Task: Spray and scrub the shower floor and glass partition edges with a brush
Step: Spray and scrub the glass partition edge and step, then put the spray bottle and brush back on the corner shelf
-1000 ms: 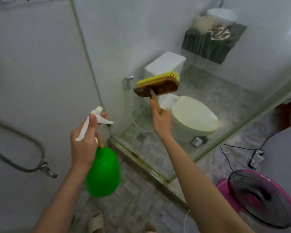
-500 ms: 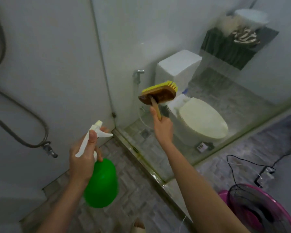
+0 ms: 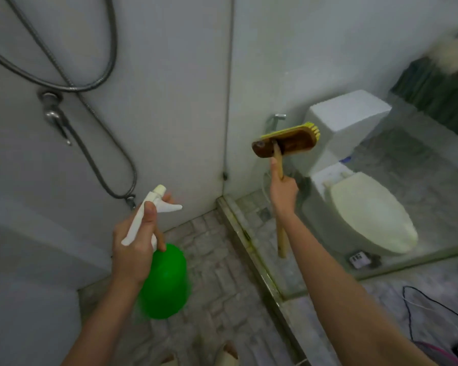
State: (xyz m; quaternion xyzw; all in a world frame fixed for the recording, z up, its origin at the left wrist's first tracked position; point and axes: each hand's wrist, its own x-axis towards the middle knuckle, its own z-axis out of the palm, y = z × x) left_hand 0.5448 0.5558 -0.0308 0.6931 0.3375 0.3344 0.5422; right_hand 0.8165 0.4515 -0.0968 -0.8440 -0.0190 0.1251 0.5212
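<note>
My left hand [image 3: 135, 247] grips the white trigger head of a green spray bottle [image 3: 164, 283], nozzle pointing right toward the shower corner. My right hand [image 3: 283, 191] holds the wooden handle of a scrub brush [image 3: 286, 143]. Its brown head with yellow bristles is raised against the glass partition [image 3: 354, 62]. The tiled shower floor [image 3: 217, 260] lies below both hands. The partition's grimy bottom edge [image 3: 251, 249] runs diagonally from the corner toward the lower right.
A metal shower hose [image 3: 95, 165] loops on the left wall beside a tap [image 3: 54, 116]. Behind the glass stand a white toilet [image 3: 365, 212] and a dark shelf [image 3: 439, 96]. Black cables [image 3: 428, 307] and a pink fan's edge lie at the lower right.
The view has swung left and up, showing more of the shower wall and hose. The brush head has tilted flatter against the glass. The bottle stays held at the same height.
</note>
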